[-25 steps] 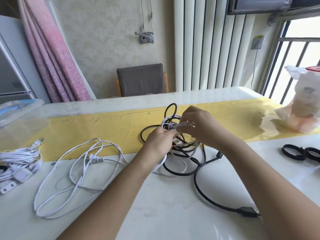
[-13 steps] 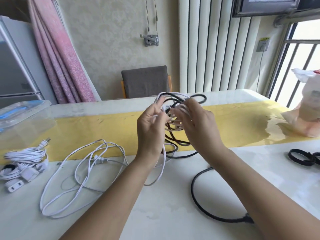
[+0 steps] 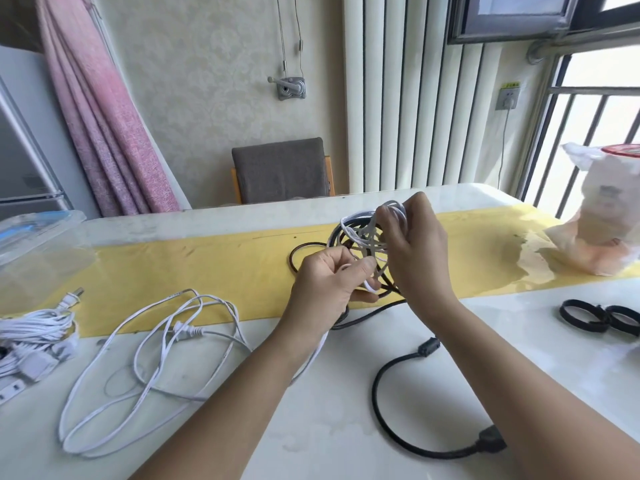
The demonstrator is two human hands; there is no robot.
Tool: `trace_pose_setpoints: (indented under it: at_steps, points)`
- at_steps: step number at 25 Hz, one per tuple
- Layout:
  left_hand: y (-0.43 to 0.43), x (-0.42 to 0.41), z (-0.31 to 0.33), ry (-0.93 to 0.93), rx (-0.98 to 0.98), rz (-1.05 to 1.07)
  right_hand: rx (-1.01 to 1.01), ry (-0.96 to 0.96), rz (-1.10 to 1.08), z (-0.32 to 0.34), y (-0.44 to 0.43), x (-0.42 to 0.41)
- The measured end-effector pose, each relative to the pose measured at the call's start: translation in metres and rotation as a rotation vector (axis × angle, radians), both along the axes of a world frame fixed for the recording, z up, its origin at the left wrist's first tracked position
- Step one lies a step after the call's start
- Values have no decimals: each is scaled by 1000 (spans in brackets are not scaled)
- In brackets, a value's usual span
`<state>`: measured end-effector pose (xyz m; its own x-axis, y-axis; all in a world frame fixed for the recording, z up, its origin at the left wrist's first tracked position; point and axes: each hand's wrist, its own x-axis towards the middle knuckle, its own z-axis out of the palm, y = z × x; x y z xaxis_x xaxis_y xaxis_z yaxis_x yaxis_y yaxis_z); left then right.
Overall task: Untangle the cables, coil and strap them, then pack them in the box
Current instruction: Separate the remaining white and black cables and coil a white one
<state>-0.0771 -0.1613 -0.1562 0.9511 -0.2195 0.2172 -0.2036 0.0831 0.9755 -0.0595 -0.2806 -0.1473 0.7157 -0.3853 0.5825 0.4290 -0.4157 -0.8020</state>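
Nearest you, a black cable (image 3: 388, 407) curls across the white surface (image 3: 329, 427), with a loose white cable (image 3: 156, 358) sprawled to its left. Farther out, your left hand (image 3: 329, 282) pinches a white strand of the tangle (image 3: 360, 233), held up over the yellow runner (image 3: 207, 268), while your right hand (image 3: 415, 251) grips its top loops. Black straps (image 3: 588, 315) lie to the right; the clear box (image 3: 38, 237) sits far left.

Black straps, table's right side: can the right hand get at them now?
Likely yes, once freed. The right hand grips the cable tangle, so it must let go first. The black straps lie uncovered on its own side, with nothing visibly standing between.
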Motion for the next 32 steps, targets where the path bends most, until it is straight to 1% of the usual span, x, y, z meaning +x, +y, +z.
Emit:
trace_pose_setpoints:
  at_steps: [2, 5, 8, 11, 13, 15, 18, 19, 20, 22, 23, 24, 26, 28, 29, 30, 32]
  points:
    - [-1, 2, 1, 50, -18, 58, 14, -46, 70, -2, 8, -3]
    - [0, 2, -1, 139, -120, 64, -15, -109, 152, -4, 20, -11]
    - [5, 5, 0, 85, -71, 109, 56, -111, 298, -2, 19, -12]
    - [9, 10, 1, 35, -124, 136, 150, -84, 487, -1, 14, -9]
    - [11, 13, 1, -19, -173, 171, 140, -66, 571, 0, 14, -9]
    - [17, 16, 5, -44, -290, 137, 101, -45, 596, 2, 14, -10]
    - [26, 20, 12, 12, -498, 83, 134, -17, 597, 8, 5, -8]
    - [26, 20, 16, 26, -524, 67, 125, -24, 590, 9, 2, -7]
    - [26, 18, 20, 37, -527, 47, 58, -36, 553, 10, 0, -8]
    - [28, 16, 27, 92, -482, 38, -237, -82, 348, 5, -3, -6]
    - [31, 16, 30, 138, -425, 51, -376, -121, 230, 1, -4, -5]
    - [34, 16, 34, 191, -339, 59, -453, -174, 149, 0, -4, -4]
    - [42, 14, 38, 258, -124, 15, -532, -263, 95, 2, -5, -4]
    - [49, 13, 35, 228, 49, -75, -723, -281, 90, 4, -6, -2]
    - [52, 12, 33, 185, 105, -128, -760, -243, 145, 5, -5, -3]
    - [55, 12, 33, 144, 153, -199, -712, -168, 219, 5, -3, -6]
    - [60, 11, 32, 77, 269, -325, -420, 61, 365, 8, 0, -12]
